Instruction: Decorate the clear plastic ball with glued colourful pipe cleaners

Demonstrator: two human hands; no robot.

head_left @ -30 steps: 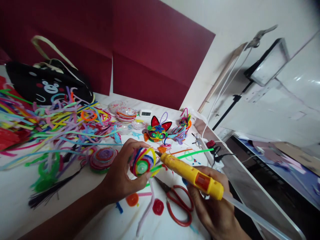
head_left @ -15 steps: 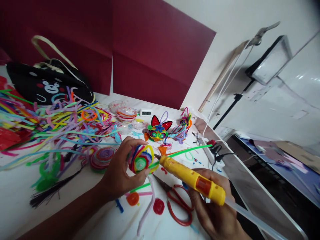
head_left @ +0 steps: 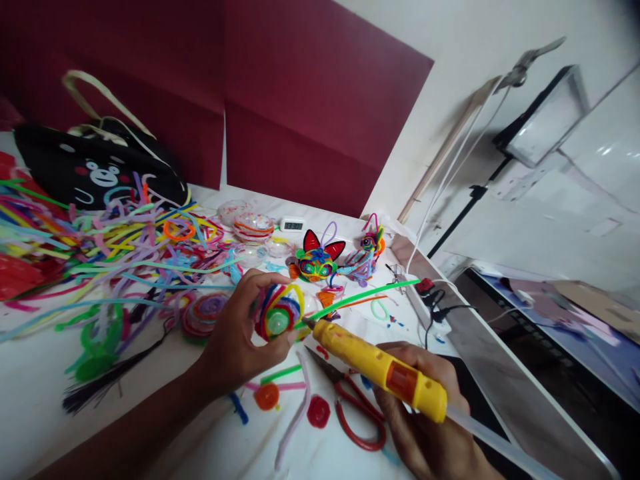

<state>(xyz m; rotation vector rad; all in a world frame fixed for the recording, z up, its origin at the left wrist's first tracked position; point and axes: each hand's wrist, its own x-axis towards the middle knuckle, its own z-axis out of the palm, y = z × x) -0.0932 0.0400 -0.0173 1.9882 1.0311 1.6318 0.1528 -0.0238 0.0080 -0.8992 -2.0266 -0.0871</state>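
Pipe-cleaner ball (head_left: 277, 315) is hovering over the white table (head_left: 40, 400), right of the loose pipe-cleaner pile (head_left: 100, 253). The left hand (head_left: 235, 347) is pinching it between thumb and curled fingers. A yellow glue gun (head_left: 373, 365) is pressing its nozzle at the ball's right edge, above the red scissors (head_left: 357, 417). Farther right, the right hand (head_left: 430, 427) is wrapping its fingers round the gun's body.

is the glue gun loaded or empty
Loaded: a clear glue stick juts from the back of the yellow glue gun in the right hand.
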